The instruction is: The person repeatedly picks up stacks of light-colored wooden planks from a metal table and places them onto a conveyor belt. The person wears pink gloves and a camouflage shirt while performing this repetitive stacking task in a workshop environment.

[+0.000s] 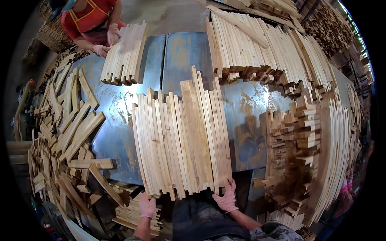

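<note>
A broad row of pale wooden slats point(169, 148) lies on the metal table in front of me, with uneven ends. One wider slat point(194, 128) rests on top, right of the row's middle. My left hand point(147, 205), in a pinkish glove, grips the row's near left corner, its fingers partly hidden by the wood. At the near right corner my right hand point(226, 198), gloved alike, is closed against the outer slat, thumb at the near ends and fingers along the side. The row's near ends jut over the table edge toward my dark apron point(205, 221).
Loose offcuts point(76, 124) are heaped on the left. Across the metal table point(116, 152), a co-worker in red point(88, 20) has gloved hands at another slat bundle point(125, 54). Long slat stacks stand at the far right point(245, 40) and near right point(331, 156).
</note>
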A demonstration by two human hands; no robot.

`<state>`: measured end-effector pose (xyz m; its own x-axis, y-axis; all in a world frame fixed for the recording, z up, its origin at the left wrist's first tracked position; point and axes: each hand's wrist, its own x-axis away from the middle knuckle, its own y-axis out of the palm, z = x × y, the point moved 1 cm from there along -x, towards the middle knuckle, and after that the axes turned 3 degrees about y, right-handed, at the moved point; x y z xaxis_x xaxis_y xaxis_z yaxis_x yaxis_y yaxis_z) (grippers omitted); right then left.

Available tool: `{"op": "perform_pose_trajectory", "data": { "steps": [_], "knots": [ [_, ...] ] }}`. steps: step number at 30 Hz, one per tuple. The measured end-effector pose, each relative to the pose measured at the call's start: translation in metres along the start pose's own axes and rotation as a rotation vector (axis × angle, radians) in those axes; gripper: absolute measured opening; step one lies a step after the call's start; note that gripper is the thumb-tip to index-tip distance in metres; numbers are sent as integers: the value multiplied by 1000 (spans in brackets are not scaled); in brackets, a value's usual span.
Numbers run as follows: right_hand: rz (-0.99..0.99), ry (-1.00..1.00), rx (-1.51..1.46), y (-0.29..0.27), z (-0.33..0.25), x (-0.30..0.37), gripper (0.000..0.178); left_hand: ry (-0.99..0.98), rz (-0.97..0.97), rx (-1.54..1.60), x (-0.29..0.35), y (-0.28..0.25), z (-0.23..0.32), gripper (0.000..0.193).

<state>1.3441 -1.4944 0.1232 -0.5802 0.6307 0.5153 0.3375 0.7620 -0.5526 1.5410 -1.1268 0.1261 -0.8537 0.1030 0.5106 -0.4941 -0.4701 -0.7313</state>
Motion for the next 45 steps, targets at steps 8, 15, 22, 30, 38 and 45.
{"op": "perform_pose_trajectory", "data": {
  "steps": [8,15,22,30,38,45],
  "knots": [
    [234,-222,-44,-65,12,-82,78,438,62,-500,-129,-45,-61,57],
    [338,-406,-298,-12,-6,-239,66,305,27,-450,-215,-31,50,66],
    [27,-90,-754,-6,-45,-220,62,62,-185,1085,-168,-37,97,72],
    [-352,200,-919,-19,-6,-176,50,-128,-415,1003,-160,-37,77,66],
    [-451,368,-929,-45,25,-120,53,-167,-449,1107,-74,-30,57,71],
    [-572,120,-860,-51,40,-73,75,-64,-266,1230,49,-58,34,62]
  ]
}}
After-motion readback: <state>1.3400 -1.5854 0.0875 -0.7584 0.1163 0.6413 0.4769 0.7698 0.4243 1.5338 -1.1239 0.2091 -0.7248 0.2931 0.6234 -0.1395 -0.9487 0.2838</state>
